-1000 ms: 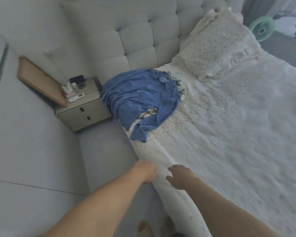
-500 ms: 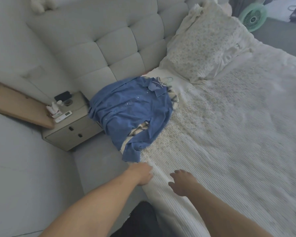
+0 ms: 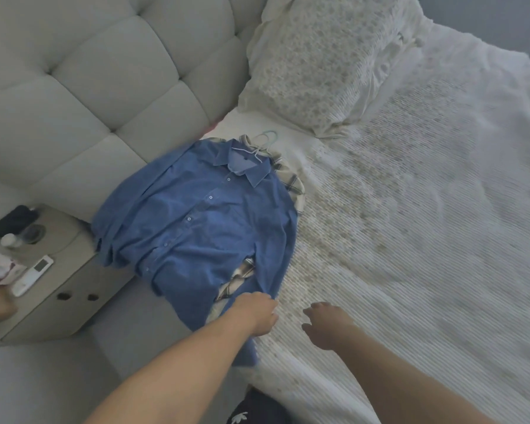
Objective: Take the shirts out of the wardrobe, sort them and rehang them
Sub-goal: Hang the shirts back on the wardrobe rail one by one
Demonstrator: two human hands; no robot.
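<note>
Bedspread (image 3: 410, 240): left hand (image 3: 256, 312) grips blue shirt (image 3: 196, 221) hem, right hand (image 3: 326, 327) loosely spread; tugging may drag the plaid shirt (image 3: 292, 183) beneath.

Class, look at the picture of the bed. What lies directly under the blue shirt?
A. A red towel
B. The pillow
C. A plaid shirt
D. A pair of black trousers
C: a plaid shirt peeks out beside the collar and again at the lower hem of the blue shirt, which lies on top of it.
</note>
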